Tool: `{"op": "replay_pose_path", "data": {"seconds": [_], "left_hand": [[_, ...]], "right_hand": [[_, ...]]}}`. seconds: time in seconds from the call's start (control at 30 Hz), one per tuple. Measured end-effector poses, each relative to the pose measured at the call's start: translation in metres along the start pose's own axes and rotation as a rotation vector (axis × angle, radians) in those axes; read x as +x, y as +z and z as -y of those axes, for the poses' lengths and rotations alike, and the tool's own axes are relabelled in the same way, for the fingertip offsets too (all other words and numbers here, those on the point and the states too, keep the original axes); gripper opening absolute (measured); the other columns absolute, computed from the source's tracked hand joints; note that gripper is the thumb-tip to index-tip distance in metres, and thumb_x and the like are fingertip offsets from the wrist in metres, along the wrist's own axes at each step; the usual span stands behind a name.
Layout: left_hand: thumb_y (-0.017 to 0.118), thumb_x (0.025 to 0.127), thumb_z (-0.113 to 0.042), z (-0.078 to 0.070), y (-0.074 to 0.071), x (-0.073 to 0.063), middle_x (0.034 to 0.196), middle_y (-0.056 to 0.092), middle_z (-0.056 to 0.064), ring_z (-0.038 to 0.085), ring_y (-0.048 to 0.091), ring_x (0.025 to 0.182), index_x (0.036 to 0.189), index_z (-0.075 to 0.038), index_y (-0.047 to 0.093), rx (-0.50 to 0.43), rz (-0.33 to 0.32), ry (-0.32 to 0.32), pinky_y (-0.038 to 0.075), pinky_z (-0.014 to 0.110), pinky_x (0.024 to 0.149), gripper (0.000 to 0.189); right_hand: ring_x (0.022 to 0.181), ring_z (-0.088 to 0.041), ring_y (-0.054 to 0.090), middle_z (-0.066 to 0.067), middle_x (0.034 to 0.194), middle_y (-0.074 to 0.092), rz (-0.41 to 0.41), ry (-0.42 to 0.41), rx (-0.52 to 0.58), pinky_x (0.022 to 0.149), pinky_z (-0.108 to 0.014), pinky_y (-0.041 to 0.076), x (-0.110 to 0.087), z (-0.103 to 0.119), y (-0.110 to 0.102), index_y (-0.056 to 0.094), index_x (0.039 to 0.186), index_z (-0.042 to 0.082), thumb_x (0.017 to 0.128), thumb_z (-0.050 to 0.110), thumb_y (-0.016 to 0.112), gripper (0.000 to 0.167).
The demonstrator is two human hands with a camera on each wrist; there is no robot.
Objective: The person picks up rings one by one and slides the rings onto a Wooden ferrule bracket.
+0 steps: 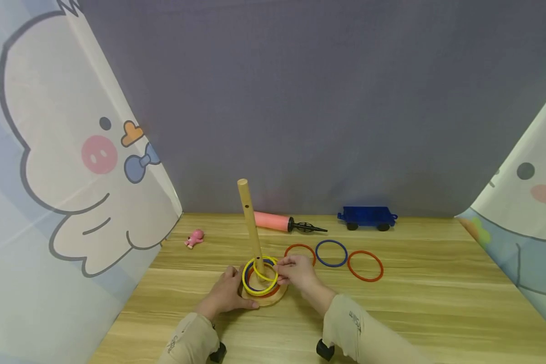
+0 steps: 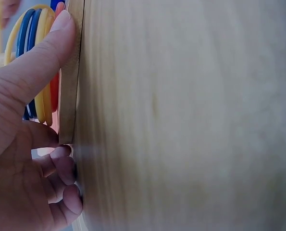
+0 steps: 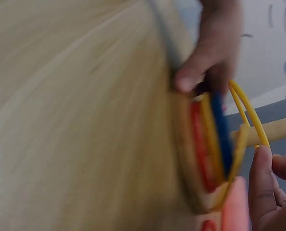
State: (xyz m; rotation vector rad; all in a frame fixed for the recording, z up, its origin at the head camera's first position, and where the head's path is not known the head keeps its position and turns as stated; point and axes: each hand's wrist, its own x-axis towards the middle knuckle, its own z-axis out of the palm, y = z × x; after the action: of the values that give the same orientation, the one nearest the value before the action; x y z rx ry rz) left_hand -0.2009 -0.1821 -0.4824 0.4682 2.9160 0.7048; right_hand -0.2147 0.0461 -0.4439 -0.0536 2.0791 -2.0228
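A wooden post (image 1: 252, 232) stands on a round wooden base (image 1: 270, 302), leaning slightly left in the head view. Red, yellow and blue rings lie stacked around its foot, best seen side-on in the left wrist view. My left hand (image 1: 227, 292) grips the base's left edge, its thumb (image 2: 46, 45) lying along the near side. On the right, my right hand (image 1: 298, 273) pinches a yellow ring (image 3: 252, 113) between thumb and fingertips. That ring is around the post and tilted above the stack. The right wrist view is partly blurred.
On the table (image 1: 414, 318), right of the base, lie a red ring (image 1: 300, 245), a blue ring (image 1: 331, 241) and another red ring (image 1: 365, 279). Behind are a pink hand pump (image 1: 273, 221) and a blue toy wagon (image 1: 367, 214). A small pink figure (image 1: 195, 237) lies back left.
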Motion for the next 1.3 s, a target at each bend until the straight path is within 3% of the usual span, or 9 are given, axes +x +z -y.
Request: {"op": "replay_pose_path", "data": {"seconds": [0.13,0.3,0.47,0.57,0.8,0.93,1.1,1.3], "left_hand": [[0.085,0.064,-0.057,-0.002,-0.002,-0.002,0.106,0.044,0.013,0.027,0.046,0.098,0.146,0.010,0.034,0.002,-0.002,0.007,0.042,0.046,0.084,0.118],[0.086,0.065,-0.055,-0.003,-0.004,-0.004,0.104,0.044,0.011,0.026,0.045,0.095,0.147,0.009,0.034,-0.006,-0.005,0.010,0.042,0.044,0.082,0.116],[0.086,0.064,-0.055,-0.004,-0.005,-0.004,0.105,0.043,0.010,0.025,0.044,0.096,0.147,0.008,0.033,-0.016,0.008,-0.013,0.041,0.043,0.084,0.117],[0.087,0.064,-0.054,-0.005,-0.006,-0.004,0.105,0.043,0.010,0.025,0.043,0.096,0.147,0.009,0.033,-0.021,0.011,-0.019,0.041,0.045,0.084,0.118],[0.086,0.064,-0.056,-0.007,-0.006,-0.005,0.104,0.043,0.009,0.023,0.043,0.096,0.147,0.009,0.033,0.000,0.017,-0.011,0.041,0.044,0.085,0.118],[0.086,0.065,-0.055,-0.009,-0.006,-0.006,0.104,0.042,0.009,0.024,0.043,0.095,0.147,0.010,0.032,-0.004,0.025,-0.010,0.041,0.044,0.084,0.118],[0.086,0.065,-0.054,-0.009,-0.005,-0.006,0.105,0.042,0.009,0.024,0.043,0.096,0.147,0.010,0.032,-0.012,0.024,-0.007,0.041,0.044,0.084,0.118],[0.086,0.064,-0.055,-0.007,-0.005,-0.005,0.106,0.043,0.010,0.025,0.044,0.097,0.147,0.010,0.032,-0.006,0.016,-0.009,0.042,0.045,0.085,0.118]], "right_hand": [[0.059,-0.016,0.064,-0.016,0.081,0.067,-0.029,-0.001,-0.056,0.061,-0.035,0.056,0.006,-0.015,0.000,0.067,0.099,-0.011,0.089,0.000,0.068,0.015],[0.061,-0.027,0.067,-0.018,0.080,0.068,-0.092,-0.104,-0.219,0.059,-0.038,0.056,0.020,-0.022,-0.015,0.068,0.096,-0.010,0.089,-0.002,0.066,0.011],[0.068,-0.022,0.066,-0.009,0.079,0.068,-0.220,-0.221,-0.633,0.063,-0.035,0.053,0.034,-0.020,-0.039,0.072,0.092,-0.003,0.082,-0.001,0.064,0.013],[0.074,-0.019,0.064,-0.006,0.081,0.068,-0.267,-0.245,-0.797,0.065,-0.035,0.052,0.040,-0.019,-0.052,0.073,0.094,-0.001,0.082,0.001,0.065,0.015],[0.080,-0.031,0.065,-0.014,0.083,0.068,-0.319,-0.292,-0.969,0.071,-0.041,0.052,0.053,-0.020,-0.069,0.070,0.092,-0.005,0.081,-0.003,0.068,0.011],[0.075,-0.030,0.063,-0.015,0.080,0.067,-0.307,-0.229,-1.023,0.066,-0.040,0.050,0.055,-0.021,-0.073,0.068,0.084,-0.004,0.080,-0.003,0.070,0.005],[0.055,-0.019,0.041,-0.003,0.057,0.045,-0.266,-0.180,-1.059,0.052,-0.032,0.035,0.054,-0.021,-0.073,0.044,0.057,0.010,0.074,-0.008,0.068,0.034],[0.053,-0.018,0.043,-0.001,0.052,0.044,-0.246,-0.110,-1.097,0.051,-0.031,0.036,0.053,-0.021,-0.074,0.042,0.051,0.012,0.077,-0.004,0.069,0.040]]}}
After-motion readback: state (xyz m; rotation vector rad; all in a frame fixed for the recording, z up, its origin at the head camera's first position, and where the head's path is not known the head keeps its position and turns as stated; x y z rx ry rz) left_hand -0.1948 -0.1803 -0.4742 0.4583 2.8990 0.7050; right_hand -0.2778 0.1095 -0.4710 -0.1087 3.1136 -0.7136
